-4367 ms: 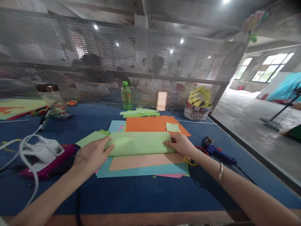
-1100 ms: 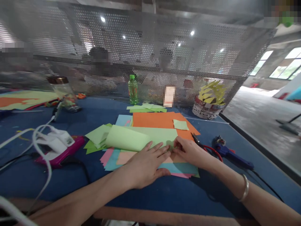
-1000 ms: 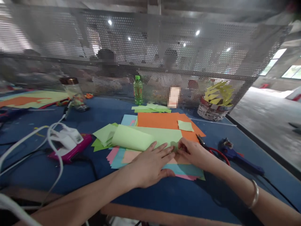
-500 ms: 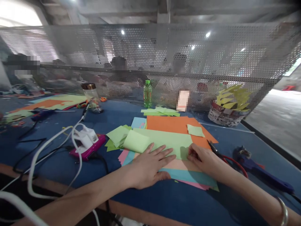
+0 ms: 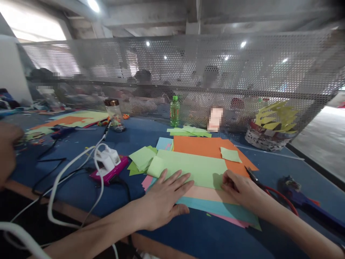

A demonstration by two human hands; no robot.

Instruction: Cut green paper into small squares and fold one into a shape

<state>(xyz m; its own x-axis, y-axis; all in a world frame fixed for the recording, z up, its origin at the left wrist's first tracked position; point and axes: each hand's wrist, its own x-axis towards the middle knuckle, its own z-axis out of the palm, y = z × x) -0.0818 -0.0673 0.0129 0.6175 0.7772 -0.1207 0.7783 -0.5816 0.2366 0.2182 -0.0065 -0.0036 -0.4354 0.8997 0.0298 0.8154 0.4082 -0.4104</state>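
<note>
A folded light-green paper sheet (image 5: pixel 196 169) lies on a stack of coloured paper (image 5: pixel 215 205) on the blue table (image 5: pixel 81 180). My left hand (image 5: pixel 164 201) rests flat with fingers spread, fingertips on the green sheet's near edge. My right hand (image 5: pixel 239 189) has its fingers curled, pressing the sheet's near right corner. An orange sheet (image 5: pixel 205 147) lies behind, with a small green square (image 5: pixel 230 154) on it. The green sheet's left end (image 5: pixel 155 167) curls up slightly.
Red-handled scissors (image 5: pixel 269 192) and a blue glue gun (image 5: pixel 304 201) lie to the right. A pink device with white cables (image 5: pixel 107 165) sits left. A green bottle (image 5: pixel 174 110), glass jar (image 5: pixel 114 114), woven basket (image 5: pixel 265 138) and perforated metal screen (image 5: pixel 188 79) stand behind. Another person's blurred hand (image 5: pixel 7 151) shows far left.
The rolled-up left part of the green sheet has flattened out under my left hand. My right hand slid to the sheet's near right corner. The camera has turned left.
</note>
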